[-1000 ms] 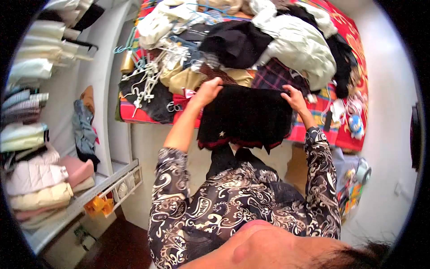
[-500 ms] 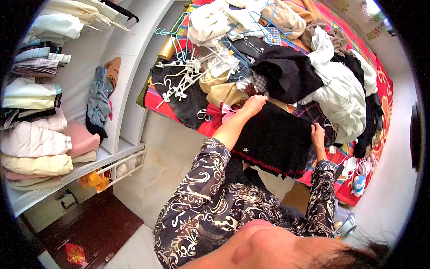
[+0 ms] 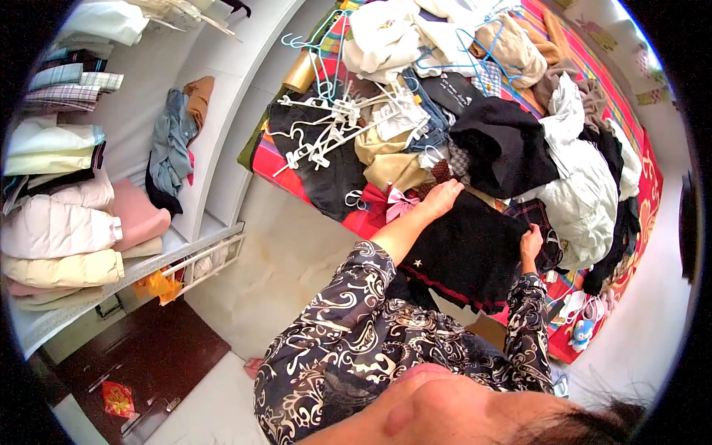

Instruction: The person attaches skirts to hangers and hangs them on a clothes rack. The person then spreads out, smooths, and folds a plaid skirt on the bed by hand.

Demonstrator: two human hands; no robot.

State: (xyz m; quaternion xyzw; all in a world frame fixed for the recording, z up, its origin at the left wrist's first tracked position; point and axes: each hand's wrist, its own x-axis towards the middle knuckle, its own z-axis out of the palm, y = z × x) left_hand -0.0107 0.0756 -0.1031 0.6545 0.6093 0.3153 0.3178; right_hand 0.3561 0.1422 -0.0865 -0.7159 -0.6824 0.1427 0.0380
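Black garment [image 3: 475, 241]: spread between both hands in front of the person's body, at near edge of bed; small star low on its left, dark red trim along hem, hem toward the person.
Left hand [image 3: 443, 197]: fingers closed on garment's upper left corner; just beside pink bow [image 3: 400, 205].
Right hand [image 3: 531, 241]: fingers bent, pinching garment's upper right corner; dark plaid cloth [image 3: 550, 252] just beyond.
Sleeves: black with pale paisley print, both arms.
Bed [image 3: 276, 165]: red and multicolour plaid cover, heaped with clothes.
Behind garment: black cloth [image 3: 504, 148], with rumpled whitish garment [image 3: 582, 193] to its right.
Left of heap: white clip hangers [image 3: 337, 119] lying tangled over dark clothing; tan cloth [image 3: 393, 169] next to them.
Far left of bed: blue hangers [image 3: 322, 70], gold roll [image 3: 300, 73] near them.
Right corner of bed: small blue-and-white toy [image 3: 581, 335].
Shelf unit [image 3: 230, 111]: white, left side; stacked folded clothes, pale puffy jacket [image 3: 59, 222], pink item [image 3: 141, 215], blue-grey garment [image 3: 172, 144] hanging on its inner wall.
Floor, lower left: dark brown panel [image 3: 159, 356], red-and-gold ornament [image 3: 119, 399] on it.
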